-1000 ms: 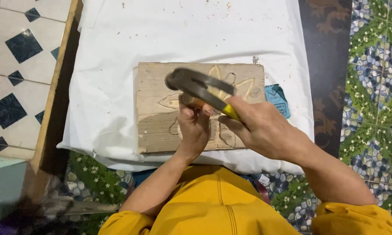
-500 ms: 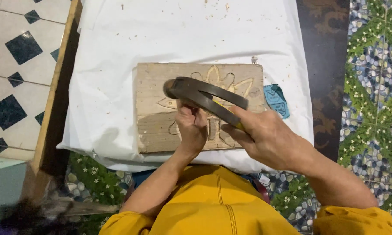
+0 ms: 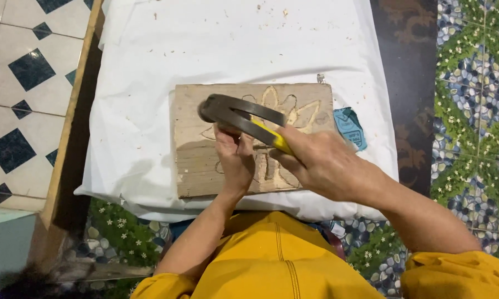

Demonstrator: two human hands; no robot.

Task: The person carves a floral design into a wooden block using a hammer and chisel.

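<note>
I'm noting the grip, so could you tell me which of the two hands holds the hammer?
The right hand grips the hammer by its yellow handle; the left hand rests on the carved wooden board.

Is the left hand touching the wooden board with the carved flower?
Touching. The head view shows the left hand resting directly on the wooden board, with no gap visible between them.

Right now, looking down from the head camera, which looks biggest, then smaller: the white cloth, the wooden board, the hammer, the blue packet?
1. white cloth
2. wooden board
3. hammer
4. blue packet, partly hidden
</note>
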